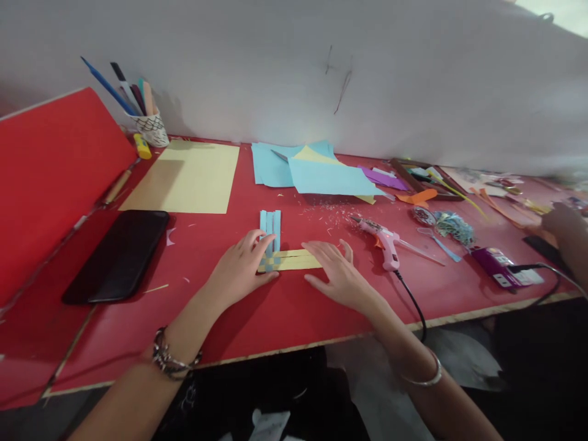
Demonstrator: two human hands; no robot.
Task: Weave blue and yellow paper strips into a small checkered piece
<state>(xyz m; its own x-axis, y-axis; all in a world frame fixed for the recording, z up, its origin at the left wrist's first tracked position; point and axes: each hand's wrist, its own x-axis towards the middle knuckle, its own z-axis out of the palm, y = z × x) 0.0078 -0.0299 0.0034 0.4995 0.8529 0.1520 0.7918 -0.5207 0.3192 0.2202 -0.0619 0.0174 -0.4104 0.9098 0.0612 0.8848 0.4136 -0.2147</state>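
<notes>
Light-blue paper strips [270, 225] and pale-yellow paper strips [296, 260] lie on the red table, interlaced in a small checkered weave where they cross. The blue strips point toward the wall, the yellow ones to the right. My left hand [239, 269] rests at the left side of the weave, fingers curved and apart, fingertips on or just over the blue strips. Over the right end of the yellow strips lies my right hand [337, 274], its fingers stretched out and thumb spread. That end is hidden under the fingers. Neither hand grips anything visible.
A pink glue gun [387, 245] lies to the right, its cord over the table edge. Blue paper sheets [331, 176], a yellow sheet [197, 177], a black phone [119, 257], a pen cup [152, 128] and a purple power strip [498, 266] surround the work. Another person's hand [563, 223] is far right.
</notes>
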